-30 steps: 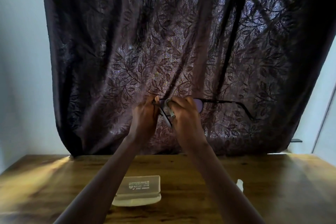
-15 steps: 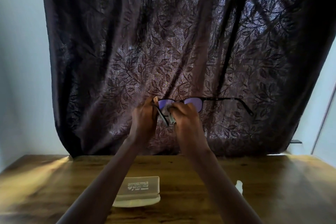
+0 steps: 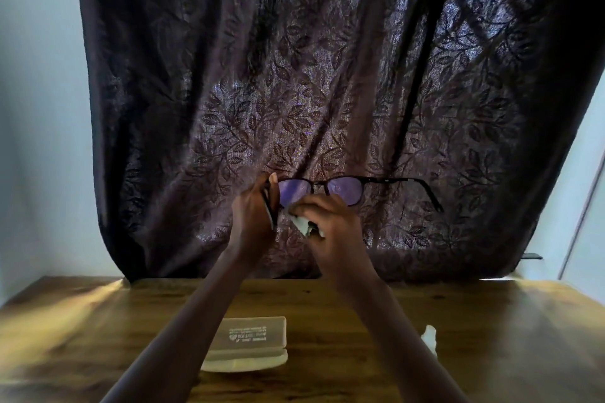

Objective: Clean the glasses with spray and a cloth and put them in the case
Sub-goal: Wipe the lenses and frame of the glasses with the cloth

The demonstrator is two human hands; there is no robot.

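Two hands up, glasses (image 3: 322,188) raised above surface (image 3: 491,321).
Left hand (image 3: 253,216) grip pinching frame end; right hand (image 3: 330,222) grip holding cloth (image 3: 302,222) under lens; open case (image 3: 252,347) near front edge.

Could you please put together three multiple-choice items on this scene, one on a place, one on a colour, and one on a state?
1. Where is the glasses case?
A. On the wooden table, between the forearms
B. Hanging on the curtain
C. In the left hand

2. What tint do the lenses of the glasses show?
A. Green
B. Purple-blue
C. Orange

3. What state is the case in?
A. Shut
B. Open, lid tipped back
C. Open, with the glasses inside

Answers:
1. A, the case lies on the table below the raised hands.
2. B, both lenses shine purple-blue against the dark curtain.
3. B, the printed lid stands behind the pale tray, while the left hand holds the glasses up and the right hand holds the cloth.
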